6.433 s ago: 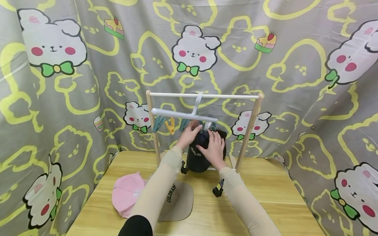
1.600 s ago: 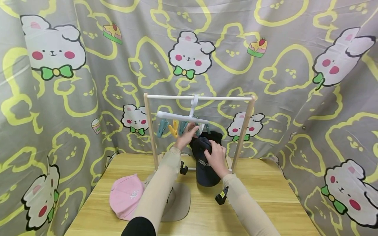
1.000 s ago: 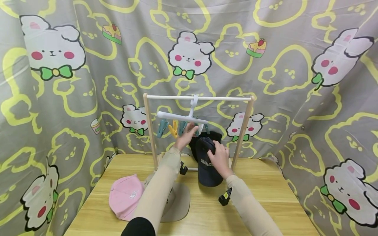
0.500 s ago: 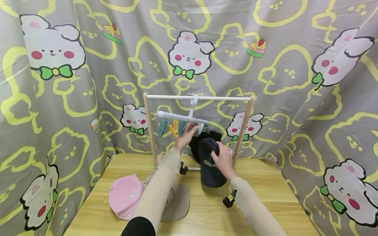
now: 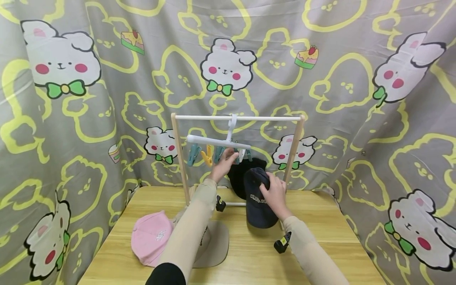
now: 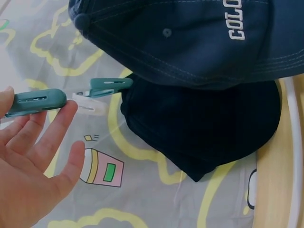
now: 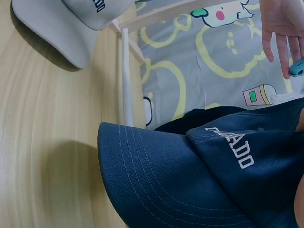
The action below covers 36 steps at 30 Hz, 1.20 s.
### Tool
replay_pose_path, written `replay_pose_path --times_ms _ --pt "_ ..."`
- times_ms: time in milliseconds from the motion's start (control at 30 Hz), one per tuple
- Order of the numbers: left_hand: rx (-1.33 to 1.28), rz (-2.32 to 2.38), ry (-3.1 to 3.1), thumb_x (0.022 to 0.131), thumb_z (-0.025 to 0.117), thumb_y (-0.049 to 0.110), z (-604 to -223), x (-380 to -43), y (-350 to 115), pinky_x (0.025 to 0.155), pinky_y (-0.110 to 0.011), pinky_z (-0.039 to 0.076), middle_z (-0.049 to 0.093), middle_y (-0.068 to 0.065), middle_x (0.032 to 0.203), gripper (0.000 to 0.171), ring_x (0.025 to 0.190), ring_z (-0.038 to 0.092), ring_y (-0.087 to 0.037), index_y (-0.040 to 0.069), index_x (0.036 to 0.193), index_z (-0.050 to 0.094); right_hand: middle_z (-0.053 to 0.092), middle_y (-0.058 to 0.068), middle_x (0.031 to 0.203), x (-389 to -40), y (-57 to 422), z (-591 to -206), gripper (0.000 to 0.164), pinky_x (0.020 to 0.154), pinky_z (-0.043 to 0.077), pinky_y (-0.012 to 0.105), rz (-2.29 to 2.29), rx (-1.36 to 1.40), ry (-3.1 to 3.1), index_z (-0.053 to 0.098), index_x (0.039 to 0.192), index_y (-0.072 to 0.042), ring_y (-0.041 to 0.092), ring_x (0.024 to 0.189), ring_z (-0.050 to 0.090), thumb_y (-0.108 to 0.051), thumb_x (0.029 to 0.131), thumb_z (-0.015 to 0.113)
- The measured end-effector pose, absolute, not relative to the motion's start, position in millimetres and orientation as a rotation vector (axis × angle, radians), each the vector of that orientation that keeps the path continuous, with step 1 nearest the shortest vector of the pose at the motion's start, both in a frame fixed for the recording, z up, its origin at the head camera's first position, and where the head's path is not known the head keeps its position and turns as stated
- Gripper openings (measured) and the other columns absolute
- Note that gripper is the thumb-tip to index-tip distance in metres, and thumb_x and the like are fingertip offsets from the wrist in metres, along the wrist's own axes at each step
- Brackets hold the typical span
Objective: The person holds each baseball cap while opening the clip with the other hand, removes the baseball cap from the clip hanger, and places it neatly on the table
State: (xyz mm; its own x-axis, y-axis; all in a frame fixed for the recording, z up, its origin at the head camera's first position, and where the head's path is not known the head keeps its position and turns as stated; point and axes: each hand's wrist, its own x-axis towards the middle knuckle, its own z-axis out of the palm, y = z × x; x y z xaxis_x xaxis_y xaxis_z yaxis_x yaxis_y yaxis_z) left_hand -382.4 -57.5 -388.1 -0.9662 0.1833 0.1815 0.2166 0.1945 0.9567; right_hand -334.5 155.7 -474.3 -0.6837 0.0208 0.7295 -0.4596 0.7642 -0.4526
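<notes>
My right hand (image 5: 277, 194) grips the upper edge of a navy baseball cap (image 5: 261, 218) lettered COLORADO, its brim pointing down. Another black cap (image 6: 204, 123) hangs behind it, with a teal clothespin (image 6: 107, 86) at its edge. At the hanger, my left hand (image 5: 222, 164) pinches a separate teal clothespin (image 6: 38, 101) between thumb and fingers, apart from both caps. That clothespin belongs to a row below the white hanger (image 5: 213, 141), along with a yellow clothespin (image 5: 207, 155) and a whitish one. The right fingers are mostly outside the right wrist view.
The hanger hooks over the white rail of a wooden rack (image 5: 270, 118). A pink cap (image 5: 149, 239) and a beige cap (image 5: 218, 247) lie on the wooden table (image 5: 320, 237), the beige one partly behind my left forearm. A patterned curtain surrounds the table.
From beside my left hand under the hanger, my right hand has carried the navy cap right and slightly down, uncovering more of the black cap. My left hand stays at the clothespins.
</notes>
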Motion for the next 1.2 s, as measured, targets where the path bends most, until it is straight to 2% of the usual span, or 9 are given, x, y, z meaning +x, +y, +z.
replay_pose_path --times_ms 300,467,633,800,1000,1200 --pt "-0.425 -1.938 -2.449 0.103 0.046 0.036 -391.0 -383.8 -59.2 0.114 -0.047 0.036 0.036 -0.016 0.153 0.057 0.132 0.048 -0.034 0.011 0.15 0.028 0.068 0.022 0.101 -330.8 164.6 -473.9 0.034 0.091 0.036 0.053 0.841 0.304 -2.217 0.061 0.114 0.001 0.038 0.092 0.061 -0.009 0.082 0.069" --pt "-0.471 -1.937 -2.451 0.104 0.044 0.034 -386.3 -378.2 -59.4 0.114 -0.048 0.035 0.033 -0.02 0.154 0.057 0.128 0.05 -0.038 0.007 0.151 0.025 0.068 0.023 0.103 -331.0 168.4 -473.8 0.034 0.093 0.036 0.055 0.859 0.291 -2.232 0.061 0.114 0.001 0.039 0.094 0.061 -0.01 0.083 0.068" --pt "-0.444 -1.873 -2.488 0.103 0.045 0.042 -390.8 -380.3 -60.8 0.114 -0.048 0.036 0.036 -0.014 0.153 0.061 0.127 0.052 -0.033 0.014 0.153 0.025 0.068 0.022 0.101 -330.3 172.3 -473.9 0.035 0.092 0.035 0.055 0.852 0.292 -2.222 0.061 0.115 0.0 0.038 0.092 0.06 -0.009 0.082 0.069" --pt "-0.433 -1.822 -2.485 0.1 0.046 0.048 -393.3 -379.5 -63.4 0.11 -0.049 0.04 0.046 -0.01 0.147 0.059 0.119 0.059 -0.029 0.019 0.15 0.033 0.068 0.022 0.1 -330.0 176.1 -474.0 0.036 0.09 0.034 0.055 0.833 0.294 -2.206 0.06 0.115 0.0 0.038 0.091 0.06 -0.009 0.081 0.07" --pt "-0.465 -1.734 -2.469 0.102 0.046 0.043 -398.2 -381.0 -65.6 0.095 -0.045 0.051 0.059 -0.012 0.124 0.047 0.105 0.067 -0.025 0.019 0.142 0.046 0.067 0.022 0.101 -329.1 179.9 -473.4 0.036 0.09 0.035 0.053 0.84 0.299 -2.218 0.06 0.116 -0.001 0.038 0.091 0.06 -0.01 0.082 0.068" --pt "-0.454 -1.731 -2.446 0.102 0.047 0.041 -401.0 -381.3 -65.8 0.092 -0.043 0.052 0.06 -0.011 0.124 0.043 0.104 0.068 -0.025 0.019 0.139 0.049 0.067 0.022 0.098 -328.7 182.4 -474.5 0.036 0.088 0.035 0.051 0.842 0.301 -2.229 0.061 0.118 -0.002 0.037 0.088 0.06 -0.009 0.083 0.068"
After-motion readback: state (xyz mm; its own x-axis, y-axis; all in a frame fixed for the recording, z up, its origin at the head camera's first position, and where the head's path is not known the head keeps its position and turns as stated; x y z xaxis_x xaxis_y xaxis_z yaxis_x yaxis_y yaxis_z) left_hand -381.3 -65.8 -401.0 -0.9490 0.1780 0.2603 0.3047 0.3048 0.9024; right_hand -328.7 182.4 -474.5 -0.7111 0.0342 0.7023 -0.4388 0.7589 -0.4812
